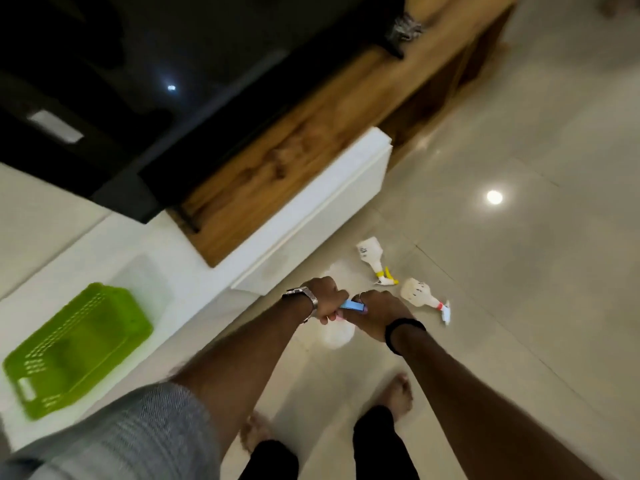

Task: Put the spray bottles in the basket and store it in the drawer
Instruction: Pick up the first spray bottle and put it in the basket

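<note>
We clamp both hands (349, 308) on a light, rigid bottle (337, 332) by its blue sprayer; basket (74, 351) at nine o'clock.

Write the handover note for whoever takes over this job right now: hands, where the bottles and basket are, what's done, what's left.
Left hand and right hand: both closed on the blue-trigger spray bottle, held low over the floor; its pale body hangs blurred below the hands.
Yellow-trigger spray bottle and red-collared spray bottle: lying on their sides on the tiled floor, just beyond the hands.
Green basket: on the white ledge to the left, nothing visible inside.
Done: one bottle picked up.
Left: put all three bottles in the basket, then store it in the drawer. I can't see an open drawer.
</note>
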Tool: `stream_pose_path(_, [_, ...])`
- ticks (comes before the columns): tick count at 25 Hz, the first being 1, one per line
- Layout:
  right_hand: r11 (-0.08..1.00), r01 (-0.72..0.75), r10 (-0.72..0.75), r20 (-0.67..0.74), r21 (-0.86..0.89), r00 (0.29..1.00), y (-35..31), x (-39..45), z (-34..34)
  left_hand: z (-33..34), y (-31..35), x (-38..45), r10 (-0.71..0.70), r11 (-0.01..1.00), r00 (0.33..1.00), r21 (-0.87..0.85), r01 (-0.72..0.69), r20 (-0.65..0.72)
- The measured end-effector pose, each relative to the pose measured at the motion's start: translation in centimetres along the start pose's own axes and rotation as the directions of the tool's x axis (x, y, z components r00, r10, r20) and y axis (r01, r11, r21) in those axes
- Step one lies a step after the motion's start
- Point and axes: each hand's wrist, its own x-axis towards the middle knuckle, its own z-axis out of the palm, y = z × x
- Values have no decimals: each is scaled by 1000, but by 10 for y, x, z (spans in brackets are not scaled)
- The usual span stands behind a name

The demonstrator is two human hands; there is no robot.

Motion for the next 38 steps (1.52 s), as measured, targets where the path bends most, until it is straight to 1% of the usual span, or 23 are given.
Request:
stream_pose_path(2, [990,119,-115,51,-77,992,-76,8,11,-44,-61,-35,-10,1000,999,-4,9,-35])
stream_pose_path(4, [966,248,-243,76,-74,967,-155,17,25,-86,-128,-71,-28,997,993,-77,19,-111])
stream_pose_path(5, [951,308,-305,82,-31,949,-197,22,33,-105,-163,-91,-42,988,986,-155,16,-163])
stream_pose_path(6, [935,349,-353,91,62,931,-235,24,40,-122,-193,-109,-48,968,974,-250,-9,-221])
stream_pose_path(8, [865,404,-456,129,299,881,-320,28,63,-156,-261,-150,-78,885,932,-454,-99,-355])
stream_pose_path(9, [821,411,-488,112,396,866,-347,26,67,-169,-278,-165,-81,835,913,-527,-157,-400])
stream_pose_path(10, [785,429,-525,111,447,844,-391,27,87,-184,-316,-190,-114,766,881,-605,-216,-459])
stream_pose_path(11, [757,441,-552,110,482,827,-431,26,111,-195,-352,-214,-148,689,848,-668,-281,-509])
stream_pose_path(13, [687,476,-605,69,549,793,-497,19,160,-208,-419,-253,-233,556,783,-739,-380,-577])
stream_pose_path(15, [628,524,-648,12,576,762,-539,15,205,-209,-469,-280,-317,463,733,-773,-433,-601])
stream_pose_path(16, [614,549,-662,-7,567,749,-555,15,229,-206,-494,-290,-357,424,717,-788,-447,-599])
stream_pose_path(19, [636,594,-678,-11,492,735,-571,17,295,-182,-559,-305,-437,369,694,-817,-442,-573])
stream_pose_path(22, [687,591,-647,-15,422,763,-558,23,342,-136,-599,-295,-491,311,705,-859,-406,-511])
stream_pose_path(25, [689,548,-605,-41,474,795,-538,32,369,-91,-613,-275,-519,262,718,-886,-382,-463])
stream_pose_path(27, [679,521,-573,-71,518,817,-532,36,382,-76,-613,-266,-505,200,737,-892,-406,-449])
stream_pose_path(29, [659,517,-563,-97,546,821,-528,38,393,-75,-608,-262,-480,147,747,-881,-449,-460])
stream_pose_path(32, [627,561,-592,-138,541,794,-523,40,406,-84,-599,-257,-487,138,723,-861,-490,-490])
stream_pose_path(35, [631,598,-608,-163,494,777,-516,44,412,-92,-592,-252,-510,167,717,-873,-459,-475])
stream_pose_path(38, [665,601,-620,-122,443,775,-509,44,409,-90,-585,-250,-525,171,706,-872,-460,-475])
